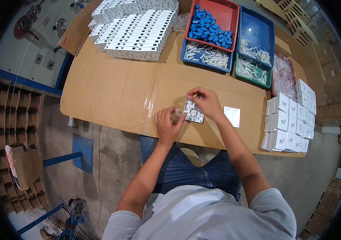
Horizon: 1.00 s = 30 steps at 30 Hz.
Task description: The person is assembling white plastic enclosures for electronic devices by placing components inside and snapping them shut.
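Nearest the camera, wearing a light grey T-shirt [214, 218] and blue jeans [198, 178], and apparently sitting at a cardboard-covered table [106, 84]. Curling the left hand [166, 125] around a clear, rounded plastic piece [176, 115], grasping it lightly, and laying the thumb against the left edge of a square panel with moulded fittings [195, 115], perhaps to stop any sliding. Resting that panel on the cardboard near the table's front edge, between both hands, probably for easy sight and reach. Bringing the right hand's [204, 102] fingertips together over the panel's far edge; impossible to tell whether grasping a small part or merely touching. Having a flat white plate [232, 117] lying just right of the right forearm, seemingly handy there. Facing overlapping trays beyond: a red tray [227, 16] holding blue plastic parts [210, 30], plus two blue trays [255, 30] and a green tray [252, 82] holding slim white pieces [208, 56], likely sorted by kind. Flanking everything with stacked white cartons [134, 30] at far left and white boxes [286, 122] at right, presumably leaving the middle for handwork.
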Tool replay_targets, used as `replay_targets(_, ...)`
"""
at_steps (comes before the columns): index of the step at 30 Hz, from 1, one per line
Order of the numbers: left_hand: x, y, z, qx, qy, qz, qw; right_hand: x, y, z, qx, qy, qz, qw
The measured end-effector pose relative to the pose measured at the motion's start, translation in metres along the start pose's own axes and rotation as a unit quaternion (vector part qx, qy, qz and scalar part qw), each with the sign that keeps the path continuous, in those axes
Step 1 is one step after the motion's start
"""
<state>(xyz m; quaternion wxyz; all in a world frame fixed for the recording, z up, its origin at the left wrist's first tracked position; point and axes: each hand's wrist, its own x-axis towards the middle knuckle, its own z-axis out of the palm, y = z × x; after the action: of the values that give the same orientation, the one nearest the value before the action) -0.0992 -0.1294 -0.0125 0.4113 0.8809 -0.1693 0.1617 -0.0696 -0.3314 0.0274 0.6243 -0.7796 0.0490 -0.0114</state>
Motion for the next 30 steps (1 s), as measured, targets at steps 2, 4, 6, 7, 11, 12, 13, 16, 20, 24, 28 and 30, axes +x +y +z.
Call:
replay_targets(2, -0.001, -0.003, 0.000, -0.009, -0.004, -0.005, 1.000, -0.022, -0.002, 0.023, 0.007, -0.004, -0.034, 0.999)
replay_targets(4, 0.002, -0.001, 0.002, -0.013, -0.009, 0.009, 1.000, -0.035, -0.010, 0.031, -0.001, 0.003, -0.023, 1.000)
replay_targets(6, 0.004, 0.000, 0.006, -0.023, -0.013, 0.027, 0.999, -0.038, -0.017, 0.028, -0.081, -0.011, -0.024, 0.996)
replay_targets(7, 0.004, -0.003, 0.008, -0.022, -0.006, 0.025, 0.999, -0.037, -0.013, 0.030, -0.085, 0.001, -0.024, 0.996)
replay_targets(11, 0.002, -0.005, 0.005, -0.016, 0.002, 0.011, 1.000, -0.033, -0.005, 0.020, -0.065, 0.043, -0.121, 0.990)
replay_targets(12, 0.002, -0.002, 0.005, -0.016, 0.001, 0.008, 1.000, -0.024, 0.005, 0.006, -0.074, 0.050, -0.143, 0.986)
replay_targets(13, 0.001, -0.002, 0.004, -0.025, -0.002, 0.021, 0.999, -0.013, 0.008, -0.006, -0.078, 0.052, -0.166, 0.982)
replay_targets(16, -0.002, -0.005, 0.006, -0.013, 0.000, 0.015, 1.000, 0.028, 0.012, -0.079, -0.141, 0.180, -0.100, 0.968)
replay_targets(20, -0.003, -0.004, 0.014, -0.005, -0.013, 0.002, 1.000, 0.087, 0.043, -0.218, -0.323, 0.358, -0.133, 0.866)
replay_targets(24, -0.002, 0.000, 0.013, 0.006, -0.013, 0.004, 1.000, 0.110, 0.047, -0.321, -0.454, 0.445, -0.050, 0.771)
replay_targets(28, -0.002, -0.002, 0.009, 0.018, -0.017, 0.003, 1.000, 0.116, 0.037, -0.346, -0.493, 0.382, 0.096, 0.776)
replay_targets(30, -0.002, -0.002, 0.008, 0.017, -0.020, -0.002, 1.000, 0.117, 0.036, -0.342, -0.501, 0.382, 0.115, 0.768)
